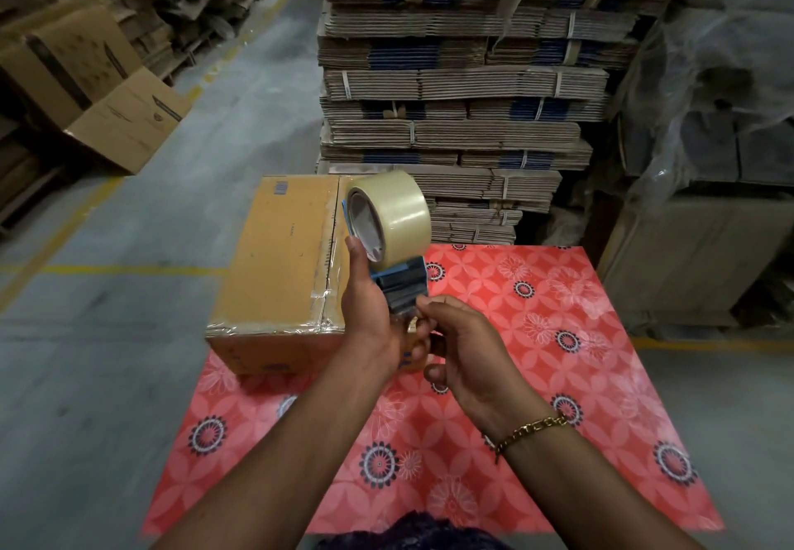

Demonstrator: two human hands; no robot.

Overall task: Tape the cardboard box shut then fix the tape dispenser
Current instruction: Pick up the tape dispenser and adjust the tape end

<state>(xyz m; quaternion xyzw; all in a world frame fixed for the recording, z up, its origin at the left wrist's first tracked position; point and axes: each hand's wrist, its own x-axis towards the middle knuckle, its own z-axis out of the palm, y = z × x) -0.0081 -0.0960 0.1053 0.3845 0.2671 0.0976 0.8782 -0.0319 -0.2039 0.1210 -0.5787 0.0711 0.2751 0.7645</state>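
Note:
A brown cardboard box (279, 261) sits on the left part of a red flowered sheet (537, 334), its flaps closed with clear tape along the centre seam and the near edge. In front of it I hold a blue tape dispenser (401, 283) upright, with a roll of clear tape (389, 216) at its top. My left hand (369, 313) grips the dispenser's body from the left, thumb reaching up to the roll. My right hand (459, 343) pinches the dispenser's lower end near the handle, which is mostly hidden by my fingers.
A tall stack of bundled flat cartons (455, 89) stands right behind the sheet. Open cardboard boxes (111, 111) lie at the left beside more piles. Plastic-wrapped goods (722, 162) fill the right. Grey concrete floor (107, 377) with yellow lines spreads to the left.

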